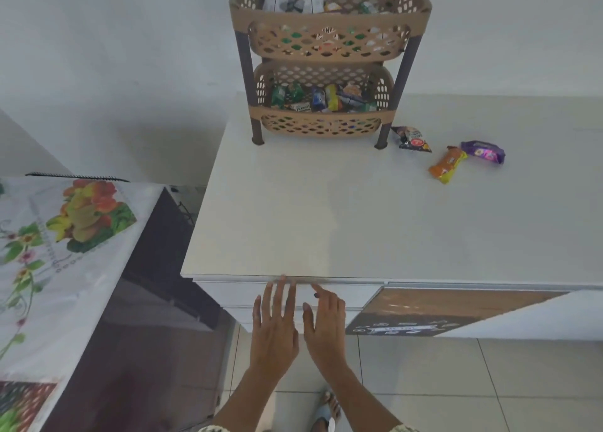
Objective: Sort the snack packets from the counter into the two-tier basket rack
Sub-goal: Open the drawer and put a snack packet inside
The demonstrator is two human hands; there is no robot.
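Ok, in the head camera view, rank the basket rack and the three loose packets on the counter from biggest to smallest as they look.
1. Basket rack, by far.
2. Orange packet and purple packet look about alike; I won't rank them.
3. Dark packet, slightly smaller, though it lies farther from the camera.

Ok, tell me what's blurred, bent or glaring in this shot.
Head view: wide-angle lens bows the white counter's edges; both bare hands, left and right, smear with motion blur; soft sheen near the counter's front edge; print on the tan plastic two-tier rack's packets is unreadable.
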